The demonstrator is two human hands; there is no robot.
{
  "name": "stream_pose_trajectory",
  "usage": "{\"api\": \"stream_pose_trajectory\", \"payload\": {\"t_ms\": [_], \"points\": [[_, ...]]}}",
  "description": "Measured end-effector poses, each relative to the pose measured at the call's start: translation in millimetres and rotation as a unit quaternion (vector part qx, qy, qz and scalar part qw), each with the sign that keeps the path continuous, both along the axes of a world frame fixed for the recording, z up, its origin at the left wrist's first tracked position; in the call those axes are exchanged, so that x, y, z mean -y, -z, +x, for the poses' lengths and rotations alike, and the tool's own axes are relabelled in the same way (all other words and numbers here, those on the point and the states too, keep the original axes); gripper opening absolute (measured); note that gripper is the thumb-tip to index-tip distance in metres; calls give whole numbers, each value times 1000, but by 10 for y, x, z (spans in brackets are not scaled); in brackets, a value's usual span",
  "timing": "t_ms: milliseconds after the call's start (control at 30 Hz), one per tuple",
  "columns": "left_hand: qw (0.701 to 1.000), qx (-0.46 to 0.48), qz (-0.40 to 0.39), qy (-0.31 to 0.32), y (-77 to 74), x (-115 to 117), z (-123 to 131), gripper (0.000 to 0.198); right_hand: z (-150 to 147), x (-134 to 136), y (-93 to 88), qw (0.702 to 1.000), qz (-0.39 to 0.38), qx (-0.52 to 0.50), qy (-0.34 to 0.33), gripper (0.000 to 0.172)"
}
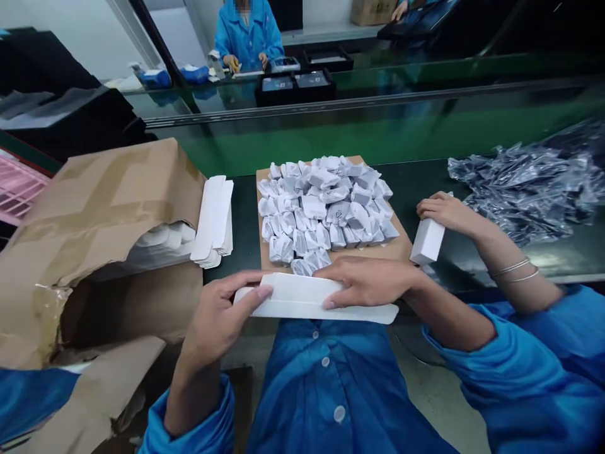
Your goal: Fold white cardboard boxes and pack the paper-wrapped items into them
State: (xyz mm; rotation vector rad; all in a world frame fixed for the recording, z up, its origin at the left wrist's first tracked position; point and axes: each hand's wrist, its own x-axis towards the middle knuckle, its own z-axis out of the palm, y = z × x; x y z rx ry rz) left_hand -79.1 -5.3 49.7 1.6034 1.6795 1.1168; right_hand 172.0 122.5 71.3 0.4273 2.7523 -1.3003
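A flat, unfolded white carton (297, 296) lies lengthwise between my hands, close to my body. My left hand (227, 309) grips its left end, thumb on top and fingers behind. My right hand (366, 282) holds it right of the middle, with the thumb on the near face. Just beyond the carton, many small items wrapped in white paper (314, 207) stand packed in rows on a brown cardboard sheet (265, 255). A stack of flat white cartons (212, 217) lies to the left of that sheet.
At left, a torn cardboard box (108, 189) holds more flat cartons. On the right, a co-worker's hand (444, 211) holds a folded white box (428, 241) beside a heap of clear plastic bags (529, 183). Across the line another person (248, 31) works near black trays (295, 88).
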Motion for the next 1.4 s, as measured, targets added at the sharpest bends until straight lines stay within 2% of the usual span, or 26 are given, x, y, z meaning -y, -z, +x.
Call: {"api": "stream_pose_trajectory", "payload": {"t_ms": [67, 133, 167, 233, 300, 433, 500, 567, 700, 800, 933, 1033, 1100, 1167, 1233, 1267, 1300, 1333, 1367, 1400], "points": [[999, 7, -41, -32, 62, -98, -74, 29, -7, 186, 38, 982, 168, 14, 85, 59], [996, 44, -53, -60, 142, -157, -80, 32, -28, 381, 140, 929, 339, 8, 147, 85], [995, 58, -63, -54, 169, -171, -74, 34, -33, 456, 199, 905, 398, 0, 151, 88], [995, 66, -75, -21, 181, -177, -60, 34, -28, 537, 297, 880, 456, -23, 135, 78], [998, 37, -56, -3, 159, -167, -42, 27, -11, 541, 346, 874, 468, -49, 121, 67], [996, -74, 40, -36, 143, -128, 16, 12, 4, 494, 326, 858, 495, -64, 123, 54], [992, -97, 68, -47, 151, -102, 24, 10, 4, 493, 299, 849, 509, -63, 126, 53], [995, -75, 56, -37, 140, -82, -4, 12, 15, 496, 274, 854, 502, -68, 123, 54], [999, 4, -18, 32, 61, -81, -84, 16, 58, 484, 244, 872, 468, -104, 100, 56], [999, -28, 9, 23, 41, -101, -54, 9, 65, 505, 247, 859, 494, -94, 98, 50], [997, -54, 46, 30, 88, -107, 6, 7, 55, 606, 237, 830, 546, -65, 97, 42], [994, -49, 68, 67, 71, -77, -46, 12, 92, 639, 197, 840, 528, -82, 90, 35], [995, -36, 75, 59, 21, -34, -71, 12, 134, 605, 182, 847, 509, -93, 119, 35], [988, 17, 147, -37, -16, 21, -7, 27, 151, 552, 208, 827, 511, -110, 207, 43], [947, 80, 273, -148, 8, 71, 183, 39, 107, 533, 292, 778, 524, -124, 323, 54], [930, 96, 315, -165, 49, 86, 318, 44, 60, 551, 356, 754, 529, -131, 367, 58], [929, 99, 323, -150, 107, 92, 466, 51, 0, 589, 429, 741, 532, -140, 386, 60], [948, 97, 285, -108, 174, 86, 613, 61, -66, 646, 504, 737, 533, -154, 386, 60], [965, 85, 235, -84, 244, 68, 742, 72, -129, 713, 574, 748, 527, -167, 367, 60], [972, 81, 198, -96, 309, 39, 841, 79, -180, 782, 628, 768, 515, -178, 337, 59]]}}
